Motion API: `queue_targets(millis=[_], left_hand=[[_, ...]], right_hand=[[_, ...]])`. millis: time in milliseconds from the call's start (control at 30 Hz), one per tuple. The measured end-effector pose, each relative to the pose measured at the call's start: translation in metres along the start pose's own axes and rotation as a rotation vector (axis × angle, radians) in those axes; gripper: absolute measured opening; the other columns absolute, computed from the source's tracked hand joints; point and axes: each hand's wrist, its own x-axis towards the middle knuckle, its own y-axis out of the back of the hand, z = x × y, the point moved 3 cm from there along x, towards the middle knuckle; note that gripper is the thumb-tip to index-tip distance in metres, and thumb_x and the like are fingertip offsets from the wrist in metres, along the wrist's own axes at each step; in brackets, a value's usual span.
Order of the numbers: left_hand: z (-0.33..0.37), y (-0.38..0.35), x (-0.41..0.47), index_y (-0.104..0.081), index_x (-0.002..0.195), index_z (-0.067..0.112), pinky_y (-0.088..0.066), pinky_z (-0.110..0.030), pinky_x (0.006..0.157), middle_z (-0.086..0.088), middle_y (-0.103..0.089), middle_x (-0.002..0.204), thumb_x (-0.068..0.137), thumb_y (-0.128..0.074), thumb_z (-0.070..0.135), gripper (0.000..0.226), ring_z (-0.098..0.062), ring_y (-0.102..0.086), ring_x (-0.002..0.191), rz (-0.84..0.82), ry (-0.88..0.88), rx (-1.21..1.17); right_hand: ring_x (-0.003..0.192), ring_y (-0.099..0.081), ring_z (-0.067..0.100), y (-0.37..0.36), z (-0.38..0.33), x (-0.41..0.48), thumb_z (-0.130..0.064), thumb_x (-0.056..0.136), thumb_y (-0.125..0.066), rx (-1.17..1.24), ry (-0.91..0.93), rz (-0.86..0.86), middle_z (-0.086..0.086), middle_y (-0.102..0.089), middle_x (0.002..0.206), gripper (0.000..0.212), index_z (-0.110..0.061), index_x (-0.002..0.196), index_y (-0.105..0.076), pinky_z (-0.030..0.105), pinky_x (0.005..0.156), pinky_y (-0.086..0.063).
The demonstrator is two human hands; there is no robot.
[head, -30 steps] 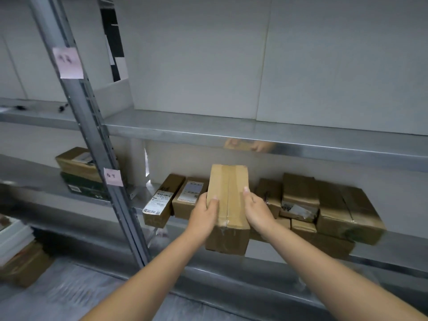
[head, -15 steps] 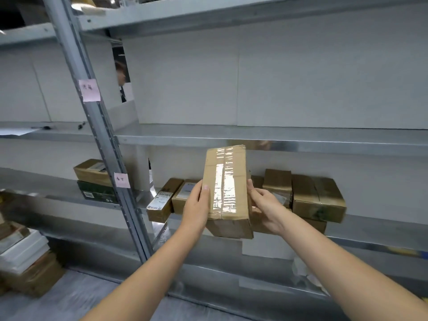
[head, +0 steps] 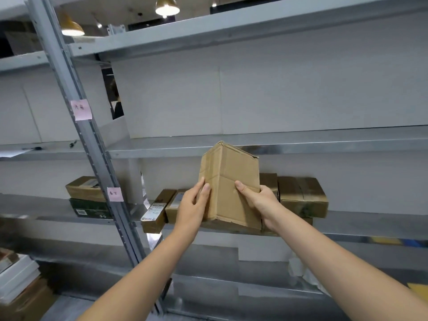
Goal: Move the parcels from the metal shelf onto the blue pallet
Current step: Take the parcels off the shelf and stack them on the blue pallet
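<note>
My left hand point(head: 194, 206) and right hand point(head: 260, 200) both grip the brown parcel point(head: 231, 179). The left pinches its 9 o'clock edge. The right has its thumb laid on the near face and its fingers wrapped behind the 3 o'clock side.

A second ago this parcel lay long and flat at shelf level with its taped top up. Since then I have lifted it and turned it on end, so a plain creased face and one corner edge now point at me. It hangs clear of the metal shelf point(head: 361, 224), and its top reaches the lip of the tier above. I judge the pick finished. What is left is carrying it to the blue pallet, which I cannot see from here.

The lower tier holds the rest:
- At 9 o'clock of my parcel are two narrow boxes point(head: 155, 213), side by side with their labels up.
- At 3 o'clock are stacked brown boxes point(head: 302, 198), partly hidden behind my right hand.
- Farther toward 9, past the upright post point(head: 92, 158), a brown box point(head: 84, 188) sits on a dark green one point(head: 90, 208).
</note>
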Motion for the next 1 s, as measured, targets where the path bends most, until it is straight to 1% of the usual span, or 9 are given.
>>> queue_targets(millis=[67,167,233,333,467,633,767,900,1000], left_hand=[[0.002,-0.003,0.002,-0.043,0.146,0.026,-0.036,-0.006,0.085,0.009,-0.048,0.144,0.080,-0.052,0.068,0.078,0.001,-0.045,0.123,-0.048,0.046,0.009],[0.008,-0.012,0.000,-0.030,0.151,0.026,-0.040,-0.002,0.072,0.017,-0.051,0.130,0.075,-0.056,0.072,0.093,0.011,-0.050,0.106,-0.138,0.088,-0.019],[0.008,-0.017,-0.002,-0.026,0.151,0.029,-0.042,-0.009,0.080,0.014,-0.050,0.135,0.073,-0.063,0.068,0.095,0.004,-0.053,0.112,-0.170,0.078,-0.054],[0.010,-0.014,-0.004,-0.023,0.152,0.033,-0.046,-0.022,0.090,0.009,-0.049,0.138,0.073,-0.064,0.065,0.095,-0.009,-0.052,0.120,-0.168,0.076,-0.087],[0.014,-0.005,-0.004,-0.035,0.147,0.033,-0.050,-0.037,0.099,0.005,-0.056,0.134,0.071,-0.064,0.065,0.088,-0.015,-0.057,0.118,-0.171,0.092,-0.154],[0.013,0.004,-0.011,-0.062,0.118,0.040,-0.050,-0.014,0.068,0.012,-0.068,0.114,0.076,-0.060,0.068,0.051,-0.007,-0.065,0.103,-0.164,0.121,-0.212],[0.008,0.007,-0.019,-0.062,0.121,0.034,-0.050,-0.017,0.074,0.013,-0.069,0.114,0.078,-0.060,0.064,0.052,-0.005,-0.065,0.104,-0.132,0.120,-0.208],[0.001,0.017,-0.021,-0.057,0.126,0.034,-0.052,-0.017,0.078,0.012,-0.066,0.118,0.087,-0.061,0.048,0.042,0.000,-0.062,0.103,-0.027,0.035,-0.130],[-0.002,0.019,-0.020,-0.044,0.133,0.034,-0.051,-0.024,0.083,0.010,-0.056,0.120,0.094,-0.061,0.029,0.043,-0.001,-0.057,0.108,0.075,-0.056,-0.079]], right_hand=[[0.101,-0.060,0.020,0.002,0.000,-0.003,-0.058,0.063,-0.080,-0.019,0.021,0.031,0.002,-0.062,0.114,0.079,-0.016,0.121,-0.049,0.040,0.090,-0.050],[0.103,-0.058,0.019,0.003,-0.003,-0.005,-0.057,0.070,-0.076,-0.060,0.072,0.065,0.001,-0.059,0.115,0.072,-0.019,0.123,-0.045,0.040,0.090,-0.051],[0.107,-0.054,0.019,0.004,-0.008,-0.003,-0.059,0.085,-0.058,-0.083,0.092,0.111,0.001,-0.055,0.119,0.054,-0.021,0.121,-0.046,0.041,0.094,-0.047],[0.097,-0.052,0.012,0.007,-0.015,-0.002,-0.053,0.100,-0.029,0.038,0.054,0.135,-0.002,-0.058,0.113,0.037,-0.025,0.110,-0.052,0.035,0.081,-0.041],[0.101,-0.057,0.017,0.013,-0.018,-0.002,-0.043,0.098,-0.046,0.078,0.020,0.056,-0.001,-0.066,0.109,0.028,-0.026,0.117,-0.059,0.034,0.069,-0.046],[0.103,-0.068,0.026,0.015,-0.013,-0.007,-0.064,0.082,-0.054,0.155,-0.157,-0.231,0.009,-0.073,0.107,0.060,-0.014,0.112,-0.068,0.041,0.085,-0.056],[0.082,-0.065,0.018,0.011,-0.007,-0.009,-0.077,0.059,-0.066,0.155,-0.168,-0.239,0.005,-0.071,0.090,0.082,-0.009,0.106,-0.068,0.036,0.073,-0.056],[0.109,-0.060,0.024,0.006,-0.002,-0.014,-0.077,0.048,-0.074,0.061,-0.130,-0.211,0.004,-0.068,0.115,0.099,-0.017,0.124,-0.056,0.041,0.084,-0.053],[0.102,-0.056,0.020,0.006,0.000,-0.019,-0.076,0.041,-0.079,0.013,-0.091,-0.232,0.003,-0.064,0.113,0.103,-0.020,0.121,-0.045,0.045,0.089,-0.047]])
